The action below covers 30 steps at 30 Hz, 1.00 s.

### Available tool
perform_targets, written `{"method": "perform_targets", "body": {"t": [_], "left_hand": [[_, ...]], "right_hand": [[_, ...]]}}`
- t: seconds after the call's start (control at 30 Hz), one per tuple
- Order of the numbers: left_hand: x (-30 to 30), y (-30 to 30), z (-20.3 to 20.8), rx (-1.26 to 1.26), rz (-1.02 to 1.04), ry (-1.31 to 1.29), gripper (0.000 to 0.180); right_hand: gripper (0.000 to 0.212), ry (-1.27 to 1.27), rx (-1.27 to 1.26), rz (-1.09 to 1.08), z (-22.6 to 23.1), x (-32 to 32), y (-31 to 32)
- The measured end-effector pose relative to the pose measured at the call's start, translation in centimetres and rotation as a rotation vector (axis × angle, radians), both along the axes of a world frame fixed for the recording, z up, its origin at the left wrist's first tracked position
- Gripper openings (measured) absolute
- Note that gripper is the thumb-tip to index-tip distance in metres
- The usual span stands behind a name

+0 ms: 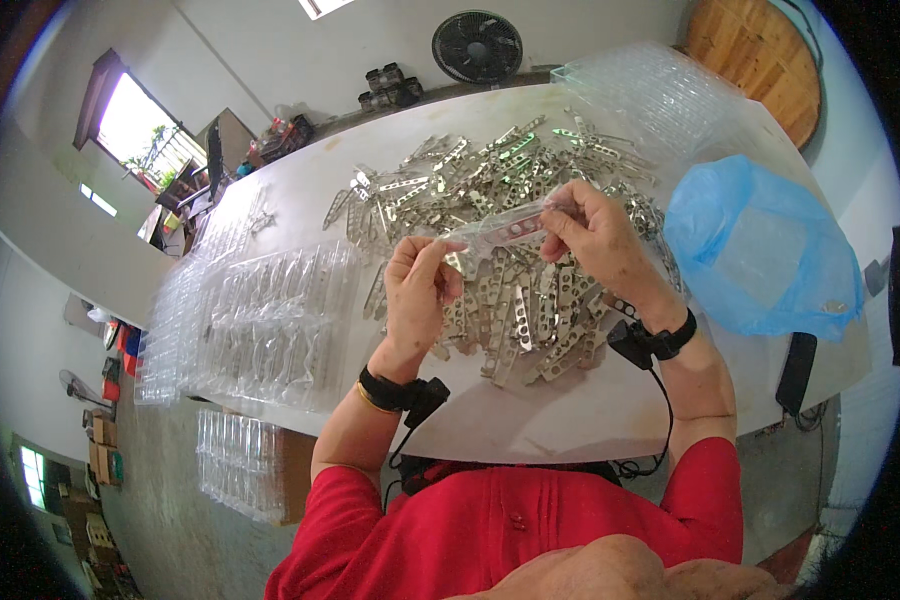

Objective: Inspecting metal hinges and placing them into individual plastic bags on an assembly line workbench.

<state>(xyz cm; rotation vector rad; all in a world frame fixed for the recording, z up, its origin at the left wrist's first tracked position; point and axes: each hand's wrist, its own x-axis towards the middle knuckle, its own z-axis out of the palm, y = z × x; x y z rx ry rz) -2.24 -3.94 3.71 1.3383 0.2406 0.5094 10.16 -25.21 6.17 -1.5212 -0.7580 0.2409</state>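
Note:
Both hands hold a small clear plastic sleeve (490, 232) stretched between them, with a flat metal strip with round holes (520, 229) seemingly inside it. My left hand (415, 295) is closed, pinching the left end of the sleeve between thumb and finger. At the other end, my right hand (602, 245) is closed on the sleeve and strip, thumb on the near side. Below and beyond them spreads a big loose heap of similar shiny perforated metal strips (525, 320), lying at all angles on the white table (440, 410).
Left on the table lie clear plastic trays (270, 330) with bagged pieces in their slots. At the far right stand stacked clear trays (660, 95). A blue plastic bag (760, 250) covers the right side, near a black elongated object (796, 373). More trays (240, 465) sit below the table's left edge.

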Motion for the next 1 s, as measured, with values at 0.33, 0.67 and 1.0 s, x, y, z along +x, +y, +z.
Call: {"method": "perform_targets", "body": {"t": [0.33, 0.67, 1.0], "left_hand": [[-0.1, 1.8, -0.6, -0.208, -0.186, -0.042, 0.005], [0.1, 1.7, -0.8, -0.014, -0.254, 0.060, 0.003], [0.0, 4.0, -2.5, -0.409, -0.396, -0.253, 0.012]], "right_hand": [[0.015, 0.021, 0.012, 0.007, -0.1, 0.0, 0.1], [0.015, 0.086, 0.002, 0.021, -0.3, 0.3, 0.1], [0.015, 0.147, -0.014, 0.030, -0.2, 0.6, 0.2]]}}
